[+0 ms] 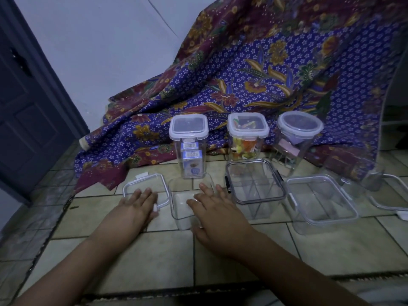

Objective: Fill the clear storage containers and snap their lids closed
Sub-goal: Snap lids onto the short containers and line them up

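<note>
Fingers of the left hand (pixel 138 203) are laid flat and spread on a loose lid (pixel 145 188) lying on the tiled floor (pixel 141 259); nothing is pinched. The right hand (pixel 209 206) is likewise spread, resting against the near right wall of an open, empty clear container (pixel 183 208), which no finger is seen to close around. Lid and container lie side by side, almost touching, the lid to the left of the container, so the left hand is judged the nearer one for carrying it across. The container's long axis runs roughly away from the person.

Further right stand a lidded container with dark latches (pixel 255 182) and another lidded one (pixel 321 200), both seemingly empty. Behind, against a patterned cloth (pixel 276 74), three tall closed containers are seen: one holding small cartons (pixel 191 160), one with colourful pieces (pixel 246 149), one round-lidded (pixel 298 129). Labels on the cartons are too blurred to be read.
</note>
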